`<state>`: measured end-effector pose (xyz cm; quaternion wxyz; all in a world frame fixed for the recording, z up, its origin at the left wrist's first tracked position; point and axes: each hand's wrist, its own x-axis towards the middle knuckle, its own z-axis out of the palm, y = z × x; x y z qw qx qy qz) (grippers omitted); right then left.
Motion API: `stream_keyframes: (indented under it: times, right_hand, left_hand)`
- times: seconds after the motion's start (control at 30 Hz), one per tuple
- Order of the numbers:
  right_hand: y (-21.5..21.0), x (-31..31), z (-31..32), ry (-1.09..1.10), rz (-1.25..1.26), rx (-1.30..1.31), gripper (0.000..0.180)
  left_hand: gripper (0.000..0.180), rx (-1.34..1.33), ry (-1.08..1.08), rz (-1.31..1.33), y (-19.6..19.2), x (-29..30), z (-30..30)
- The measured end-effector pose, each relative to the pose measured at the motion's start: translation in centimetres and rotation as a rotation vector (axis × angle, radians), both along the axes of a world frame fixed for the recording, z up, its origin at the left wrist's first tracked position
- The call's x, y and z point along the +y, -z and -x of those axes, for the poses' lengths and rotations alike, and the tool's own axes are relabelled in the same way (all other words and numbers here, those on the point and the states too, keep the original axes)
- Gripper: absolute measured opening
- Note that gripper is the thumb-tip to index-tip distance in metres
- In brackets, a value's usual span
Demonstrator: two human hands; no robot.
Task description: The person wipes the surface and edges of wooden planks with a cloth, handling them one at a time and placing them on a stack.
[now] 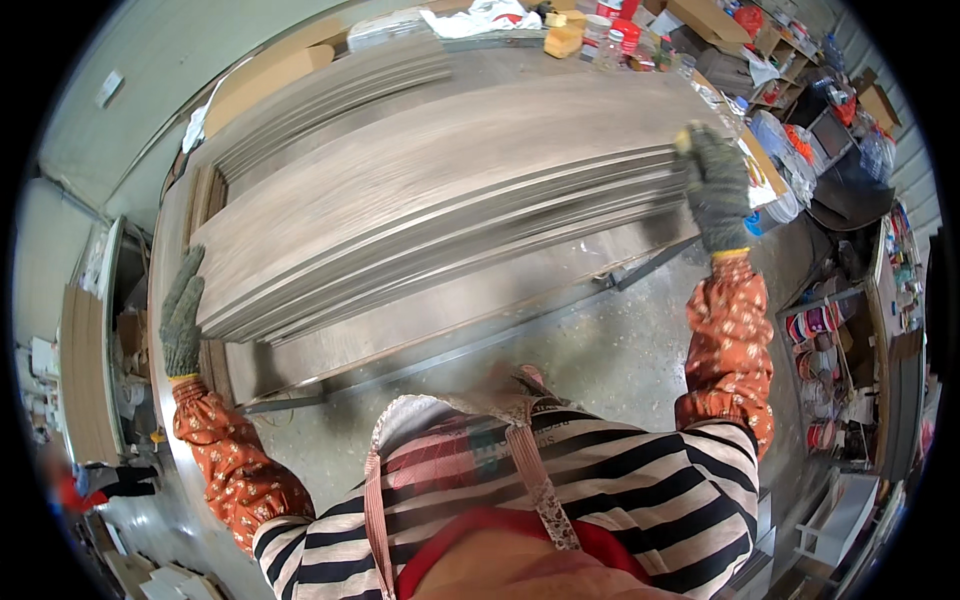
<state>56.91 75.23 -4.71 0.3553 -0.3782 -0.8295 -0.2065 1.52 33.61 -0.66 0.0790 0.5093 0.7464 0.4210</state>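
Observation:
A stack of long grey-brown wood-grain boards point(450, 160) lies across the table in front of me, its layered front edges facing me. My left hand point(183, 315), in a dark grey-green knitted glove, lies flat along the left end of the stack with its fingers stretched out. At the right end, my right hand point(715, 190) in a matching glove rests against the board ends, fingers extended; motion blurs it slightly. The stack spans the space between both hands. Behind it sits another pile of similar boards point(330, 105), partly hidden.
The table's near edge point(400, 345) shows below the stack. Cardboard point(268, 88), a white cloth point(485, 18), a yellow sponge point(563, 42) and jars point(608, 48) sit at the back. Shelves with spools point(820, 355) stand right. At far left is another person point(85, 490).

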Motion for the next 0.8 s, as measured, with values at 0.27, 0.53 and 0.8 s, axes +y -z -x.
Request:
stream_keyframes:
  times: [0.27, 0.53, 0.8]
  right_hand:
    - [-0.9, -5.1, 4.0, -0.169, 0.07, -0.059, 0.054]
    - [-2.1, 4.8, -6.4, -0.035, 0.286, 0.463, 0.03]
    - [-2.0, 7.8, -10.3, -0.142, 0.513, 0.662, 0.032]
  left_hand:
    - [0.044, 0.049, -0.096, 0.106, 1.1, -1.2, 2.4]
    - [0.048, 0.505, -0.279, 0.401, -2.3, -1.3, 1.9]
    - [0.057, 0.855, 0.304, 0.296, -4.5, 19.9, -19.3]
